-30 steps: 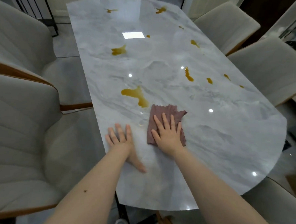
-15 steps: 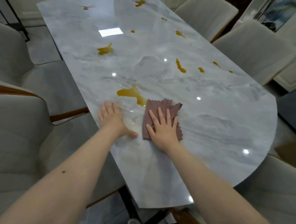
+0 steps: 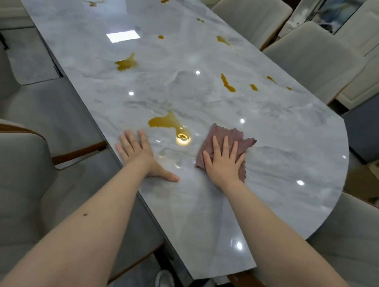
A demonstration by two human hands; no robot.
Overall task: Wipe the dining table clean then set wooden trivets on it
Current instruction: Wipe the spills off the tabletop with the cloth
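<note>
Glossy marble table (image 3: pixel 274 160) with amber spills (image 3: pixel 165 121), mauve cloth (image 3: pixel 232 138).

My left hand (image 3: pixel 138 154) lies flat on the desk (image 3: pixel 274 160), the cloth (image 3: pixel 226 141) under my right hand (image 3: pixel 224 163) beside it, the nearest spill (image 3: pixel 165 121) just beyond both.

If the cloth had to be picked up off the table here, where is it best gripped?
Probably the far right corner of the cloth, pinched from above and the right. It lies flat on the table, the right hand presses its near part, and that corner sticks out uncovered.
</note>
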